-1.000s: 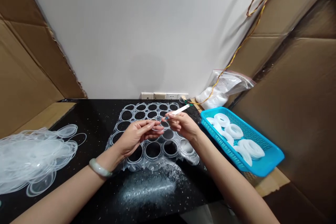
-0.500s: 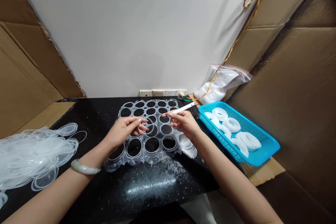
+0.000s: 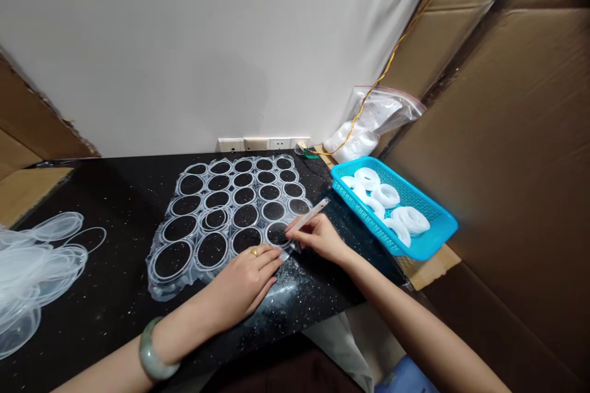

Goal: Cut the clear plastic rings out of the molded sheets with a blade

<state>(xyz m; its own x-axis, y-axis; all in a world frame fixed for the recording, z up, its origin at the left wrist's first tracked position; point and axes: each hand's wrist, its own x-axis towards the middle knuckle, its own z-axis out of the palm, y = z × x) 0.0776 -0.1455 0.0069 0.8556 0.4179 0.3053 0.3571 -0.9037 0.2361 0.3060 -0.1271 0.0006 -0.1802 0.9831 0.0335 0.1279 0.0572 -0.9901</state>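
Observation:
A clear plastic sheet (image 3: pixel 230 206) with several round cut-out holes lies on the black speckled table (image 3: pixel 115 295). My left hand (image 3: pixel 246 279) lies flat with fingers stretched on the sheet's near edge, a ring on one finger and a pale green bangle (image 3: pixel 152 353) on the wrist. My right hand (image 3: pixel 316 238) is closed on a thin white knife-like tool (image 3: pixel 310 216), its tip down at the sheet's near right corner beside my left fingertips.
A blue basket (image 3: pixel 428 239) with white rings stands at the right. A clear bag (image 3: pixel 369 120) of white pieces leans behind it. A heap of clear plastic discs (image 3: pixel 32 264) lies at the left. Cardboard walls stand on both sides; wall sockets (image 3: pixel 262 143) behind.
Both hands came down from mid-air onto the sheet's near edge. My left hand no longer holds a clear disc and now lies flat. The view has shifted right and downward.

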